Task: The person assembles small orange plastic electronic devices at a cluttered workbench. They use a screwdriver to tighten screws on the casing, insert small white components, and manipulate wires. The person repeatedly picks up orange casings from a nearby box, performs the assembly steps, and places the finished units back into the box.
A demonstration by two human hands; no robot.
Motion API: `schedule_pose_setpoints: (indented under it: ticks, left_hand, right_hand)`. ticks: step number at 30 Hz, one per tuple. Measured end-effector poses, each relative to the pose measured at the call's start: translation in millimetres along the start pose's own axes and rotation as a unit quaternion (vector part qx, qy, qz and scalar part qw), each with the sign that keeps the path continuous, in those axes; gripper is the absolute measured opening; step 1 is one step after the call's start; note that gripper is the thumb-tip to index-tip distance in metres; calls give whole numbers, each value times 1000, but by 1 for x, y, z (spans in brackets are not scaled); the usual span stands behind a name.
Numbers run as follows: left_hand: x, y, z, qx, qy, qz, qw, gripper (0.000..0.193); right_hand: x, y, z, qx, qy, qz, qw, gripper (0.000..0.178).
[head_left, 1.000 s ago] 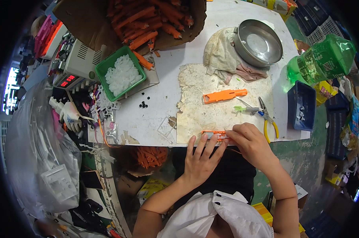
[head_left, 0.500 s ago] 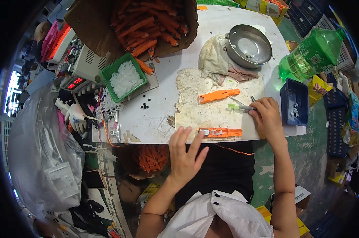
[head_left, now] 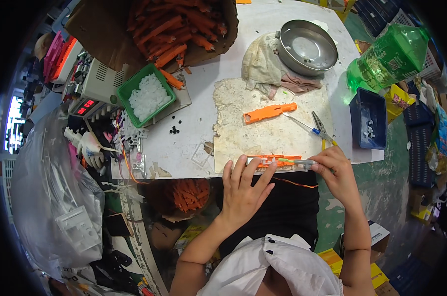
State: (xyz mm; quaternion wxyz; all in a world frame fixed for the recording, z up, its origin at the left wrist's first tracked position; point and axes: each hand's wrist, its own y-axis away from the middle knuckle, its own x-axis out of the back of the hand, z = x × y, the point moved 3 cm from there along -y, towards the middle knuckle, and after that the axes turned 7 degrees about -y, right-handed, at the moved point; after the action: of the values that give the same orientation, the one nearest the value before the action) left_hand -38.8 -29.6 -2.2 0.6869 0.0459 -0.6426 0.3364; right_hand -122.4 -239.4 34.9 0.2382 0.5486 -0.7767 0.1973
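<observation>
An orange plastic housing half (head_left: 283, 159) with small pale parts inside lies at the board's front edge. My left hand (head_left: 244, 190) rests over its left end, fingers spread and tips touching it. At its right end my right hand (head_left: 335, 173) pinches a small grey-and-green plastic part (head_left: 302, 162), which lies over the housing; whether it is seated inside cannot be made out. Farther back on the board lies a second orange housing half (head_left: 270, 113). Beside that are a thin screwdriver (head_left: 302, 123) and pliers with yellow handles (head_left: 322, 129).
A blue bin (head_left: 354, 118) with small parts stands at the right, near a green bottle (head_left: 389, 56). A metal bowl (head_left: 284, 52) sits on a rag (head_left: 258, 66) behind the board. At left are a green tray (head_left: 125, 94) of white pieces and a cardboard box (head_left: 97, 32) of orange parts.
My right hand has brought the grey-and-green part toward me, from mid-board onto the near housing, uncovering the pliers. My left hand has shifted slightly right along the housing.
</observation>
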Motion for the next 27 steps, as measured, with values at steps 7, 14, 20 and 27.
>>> schedule_pose_setpoints:
  ticks: [7, 14, 20, 27]
  left_hand:
    - [-5, 0, -1, 1, -4, -10, 1000, 52]
    - [-5, 0, -2, 5, -4, -16, 1000, 51]
    - [-5, -1, -1, 7, 5, -19, 1000, 51]
    - [-5, -1, -2, 7, 5, -24, 1000, 50]
  right_hand:
    - [-7, -3, 4, -2, 8, -7, 1000, 15]
    - [-12, -9, 1, 32, 42, -22, 998, 22]
    - [-15, -6, -10, 137, 132, 5, 982, 31]
    - [-25, -10, -4, 196, 169, -10, 966, 32]
